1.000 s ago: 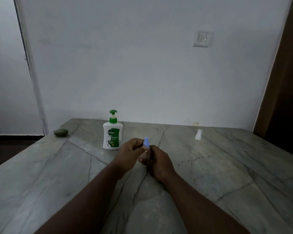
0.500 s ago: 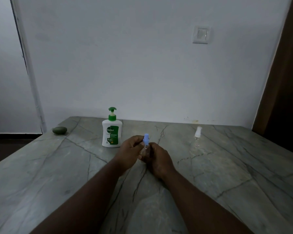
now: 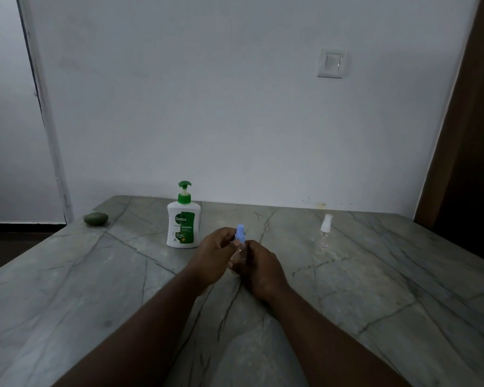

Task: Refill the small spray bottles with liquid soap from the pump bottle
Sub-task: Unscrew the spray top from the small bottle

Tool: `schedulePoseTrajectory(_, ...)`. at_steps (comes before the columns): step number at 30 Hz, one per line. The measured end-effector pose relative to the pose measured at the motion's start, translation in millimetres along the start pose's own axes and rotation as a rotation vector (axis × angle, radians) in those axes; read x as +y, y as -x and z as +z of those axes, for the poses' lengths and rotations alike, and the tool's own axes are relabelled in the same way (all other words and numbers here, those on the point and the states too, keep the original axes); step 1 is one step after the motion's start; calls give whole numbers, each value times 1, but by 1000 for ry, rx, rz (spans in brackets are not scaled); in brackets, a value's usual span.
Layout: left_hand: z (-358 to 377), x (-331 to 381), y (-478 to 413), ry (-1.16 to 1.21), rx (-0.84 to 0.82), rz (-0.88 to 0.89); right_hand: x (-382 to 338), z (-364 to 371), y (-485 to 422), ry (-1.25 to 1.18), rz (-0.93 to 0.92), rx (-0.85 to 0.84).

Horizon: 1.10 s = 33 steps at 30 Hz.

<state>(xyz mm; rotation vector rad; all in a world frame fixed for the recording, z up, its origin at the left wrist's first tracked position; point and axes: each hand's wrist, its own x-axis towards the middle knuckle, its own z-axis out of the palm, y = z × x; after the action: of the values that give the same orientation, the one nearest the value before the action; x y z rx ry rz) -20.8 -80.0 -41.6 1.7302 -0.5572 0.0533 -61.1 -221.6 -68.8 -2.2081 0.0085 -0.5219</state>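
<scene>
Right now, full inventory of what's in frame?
pump bottle: 1, white with green pump and label, standing at the back of the table, left of centre
blue-capped spray bottle: 1, clear with blue cap, upright between both hands
white-capped spray bottle: 1, clear with white cap, standing on the right of the table, untouched
oval lump: 1, dull green, far left corner of the table
table: 1, grey-green veined stone
wall switch: 1, white, on the wall, upper right
left hand: 1, grip near the blue cap
right hand: 1, grip on the bottle's body
</scene>
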Motion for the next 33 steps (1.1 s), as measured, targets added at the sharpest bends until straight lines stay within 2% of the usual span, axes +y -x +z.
schedulePoseTrajectory(5, 4, 2, -1, 4, 93, 0, 2, 1, -1, 7, -10, 1)
schedulePoseTrajectory(10, 4, 4, 0, -67, 4, 15, 4, 1, -2, 22, -19, 11)
schedulePoseTrajectory(14, 2, 8, 3, -116, 5, 22, 4, 2, -1, 15, -16, 15)
schedulePoseTrajectory(27, 9, 12, 3, -231, 186, 74, 5, 3, -2, 6, -21, 16)
schedulePoseTrajectory(33, 5, 11, 1, -147, -73, 1, 5, 1, -3, 8, -30, 10)
